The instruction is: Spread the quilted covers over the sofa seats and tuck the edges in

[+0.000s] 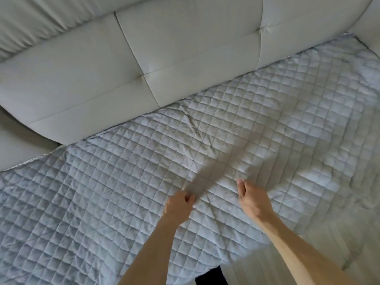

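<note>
A pale grey-blue quilted cover (123,192) lies spread over the sofa seat, reaching from the left edge to the far right corner. Its back edge runs along the foot of the backrest. Creases radiate across the middle of the cover. My left hand (178,206) sits low on the cover with its fingers curled, pinching a fold of the fabric. My right hand (251,199) is a little to the right, its thumb and fingers also curled over the cover, pinching it. Both forearms reach in from the bottom of the view.
The light grey tufted sofa backrest (144,58) fills the top of the view. A bare strip of seat (18,149) shows at the left beyond the cover's trimmed edge. Pale floor (267,264) and a dark shape (211,276) lie below the cover's front edge.
</note>
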